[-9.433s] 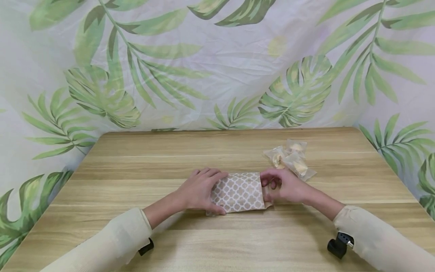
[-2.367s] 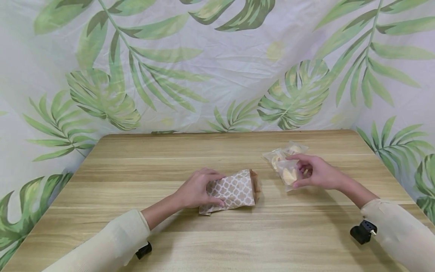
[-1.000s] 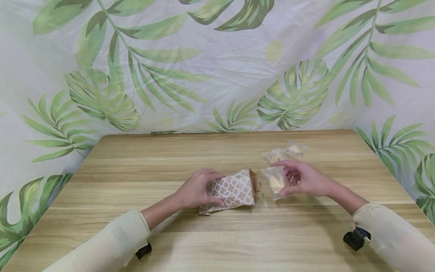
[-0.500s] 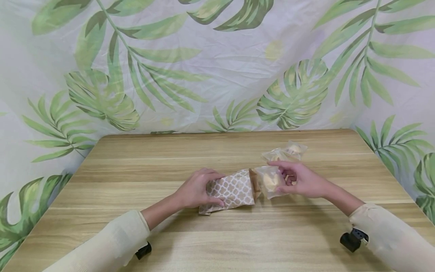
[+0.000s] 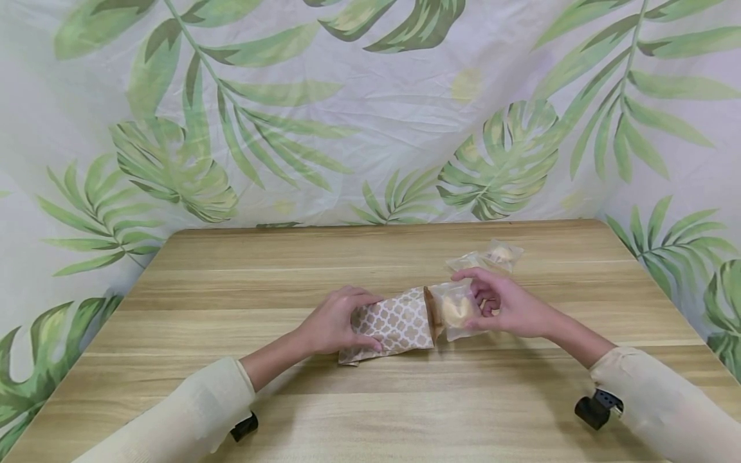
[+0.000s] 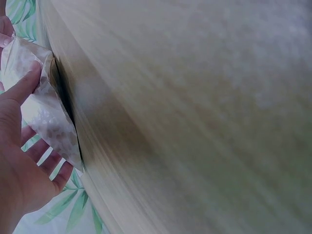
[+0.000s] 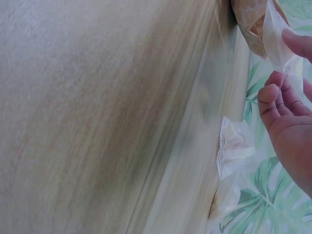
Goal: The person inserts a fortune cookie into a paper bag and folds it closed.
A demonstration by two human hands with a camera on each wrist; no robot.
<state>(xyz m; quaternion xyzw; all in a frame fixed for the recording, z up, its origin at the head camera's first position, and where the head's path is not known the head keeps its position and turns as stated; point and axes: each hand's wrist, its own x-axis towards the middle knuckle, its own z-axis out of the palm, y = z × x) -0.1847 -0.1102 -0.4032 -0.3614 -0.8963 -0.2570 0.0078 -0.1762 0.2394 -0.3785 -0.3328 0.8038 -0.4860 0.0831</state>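
Note:
A brown paper bag (image 5: 399, 325) with a white lattice pattern lies near the middle of the table, its mouth facing right and gaping. My left hand (image 5: 336, 321) grips its closed end, thumb on the near side and fingers along the far side. At the mouth, my right hand (image 5: 512, 305) pinches a clear packet (image 5: 455, 313) with a pale yellow piece of food inside. The packet's left edge overlaps the bag's opening; how far it reaches in is hard to tell. In the right wrist view, the packet (image 7: 277, 41) hangs against the bag's brown rim (image 7: 253, 31).
Two similar clear packets lie behind my right hand, one farther back (image 5: 502, 253) and one partly hidden by the fingers (image 5: 466, 262). The wooden table (image 5: 370, 418) meets a leaf-print cloth (image 5: 393, 128) at its back edge.
My right hand has taken one packet from the group of three and carried it left to the bag's mouth. My left hand stays on the bag, which is turned slightly from before.

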